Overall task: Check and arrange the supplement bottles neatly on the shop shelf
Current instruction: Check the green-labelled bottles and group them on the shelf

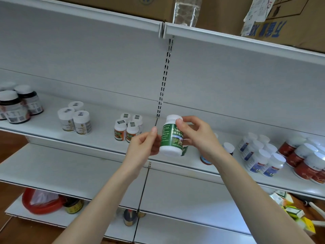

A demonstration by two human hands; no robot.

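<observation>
Head view: both hands raised in front of the shelf (pixel 100 128).
Left hand (pixel 142 144): curled round the lower side of the green-label bottle (pixel 171 138).
Right hand (pixel 197 136): grips the bottle near its white cap.
Green-label bottle: capped, off the shelf, between the hands; contents hidden.
Orange-label bottles (pixel 128 128): four, capped, standing just beyond the left hand.
Blue-label bottles (pixel 260 155): clustered on the shelf right of the right hand.
</observation>
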